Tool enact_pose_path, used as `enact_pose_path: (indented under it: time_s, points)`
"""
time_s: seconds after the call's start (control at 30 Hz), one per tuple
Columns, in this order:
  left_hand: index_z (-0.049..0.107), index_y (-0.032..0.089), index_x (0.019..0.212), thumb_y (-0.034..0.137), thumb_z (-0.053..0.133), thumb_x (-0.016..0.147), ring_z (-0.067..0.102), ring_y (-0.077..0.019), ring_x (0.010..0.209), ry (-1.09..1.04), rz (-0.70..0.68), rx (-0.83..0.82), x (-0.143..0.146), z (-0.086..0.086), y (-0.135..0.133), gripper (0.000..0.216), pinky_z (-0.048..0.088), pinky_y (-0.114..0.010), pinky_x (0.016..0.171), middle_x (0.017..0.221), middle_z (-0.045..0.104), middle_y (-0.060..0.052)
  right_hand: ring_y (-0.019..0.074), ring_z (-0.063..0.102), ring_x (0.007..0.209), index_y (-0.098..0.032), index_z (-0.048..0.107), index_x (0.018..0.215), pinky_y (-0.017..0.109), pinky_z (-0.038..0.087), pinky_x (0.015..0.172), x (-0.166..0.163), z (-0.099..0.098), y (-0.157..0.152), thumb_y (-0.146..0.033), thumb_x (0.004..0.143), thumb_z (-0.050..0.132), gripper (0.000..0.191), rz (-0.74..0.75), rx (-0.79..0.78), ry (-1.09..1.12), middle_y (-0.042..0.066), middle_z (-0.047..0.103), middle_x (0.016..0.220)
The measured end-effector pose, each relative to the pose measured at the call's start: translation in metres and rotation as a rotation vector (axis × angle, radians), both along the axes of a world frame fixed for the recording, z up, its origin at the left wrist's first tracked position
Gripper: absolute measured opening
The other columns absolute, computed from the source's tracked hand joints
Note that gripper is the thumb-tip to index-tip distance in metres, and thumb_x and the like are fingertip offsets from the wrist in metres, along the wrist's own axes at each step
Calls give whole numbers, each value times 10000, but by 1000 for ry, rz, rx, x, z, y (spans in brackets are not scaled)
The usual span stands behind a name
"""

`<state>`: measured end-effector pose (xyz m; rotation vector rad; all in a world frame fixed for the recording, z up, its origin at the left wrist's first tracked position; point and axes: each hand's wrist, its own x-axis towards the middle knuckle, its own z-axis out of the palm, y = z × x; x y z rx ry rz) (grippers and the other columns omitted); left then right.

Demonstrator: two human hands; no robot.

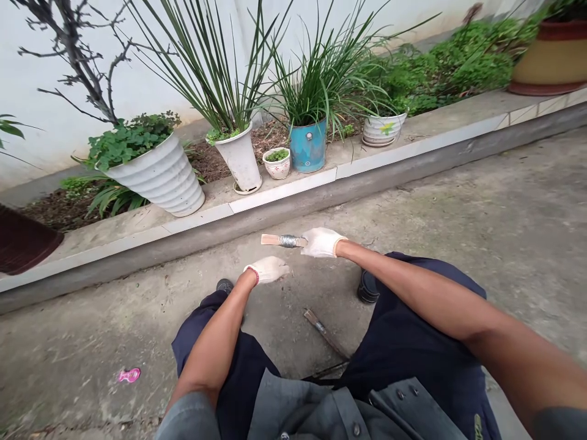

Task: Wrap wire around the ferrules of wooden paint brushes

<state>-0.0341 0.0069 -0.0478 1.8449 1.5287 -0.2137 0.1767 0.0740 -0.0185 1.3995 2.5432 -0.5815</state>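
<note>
My right hand (321, 242), in a white knit glove, is closed on one end of a flat wooden stick (269, 239). Grey wire (290, 241) is wound round the stick's middle. Below and to the left is my left hand (270, 269), gloved the same way and apart from the stick. Its fingers are drawn together; whether something thin lies between them is too small to make out. On the concrete between my feet lies a long, narrow wooden piece (332, 342) with a greyish band near its upper end.
A low tiled ledge (284, 194) crosses in front, bearing a ribbed white pot (158, 177), a tall white pot (239, 160), a small pot (277, 166) and a blue bucket (308, 146) of plants. A pink wrapper (129, 374) lies on the ground at left.
</note>
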Motion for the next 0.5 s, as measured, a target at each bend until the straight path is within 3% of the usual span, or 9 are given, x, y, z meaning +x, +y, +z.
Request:
enact_pose_path:
  time_s: [0.13,0.27,0.43,0.5]
  points:
    - [722,173,852,482,563,858,622,-209,781,31,-49,-1,10,-21,-6,348,442,-279,711,856,730,-80,237,709,856,-207,738,1023,273,378,608,-1,7,-3,-497,856,560,379,17,36,48,130,764,1001]
    - [733,192,1005,546,562,837,659,-247,869,60,-119,-30,19,-56,-9,427,469,-307,753,1018,747,-103,232,700,845,-219,728,1024,269,368,610,4,21,-9,-536,845,575,395,53,78,110,112,764,970]
    - [763,202,1055,570,624,780,696,-290,930,133,34,-234,32,-115,-16,480,501,-347,806,1051,762,-161,221,694,818,-216,734,1008,269,369,608,12,30,-21,-524,844,581,380,73,57,111,105,763,949]
    - [751,150,1115,600,602,783,700,-331,1016,146,86,-271,41,-140,-22,579,508,-372,856,1096,750,-202,221,695,819,-224,732,1006,269,372,608,13,31,-24,-532,843,584,379,78,51,102,99,763,949]
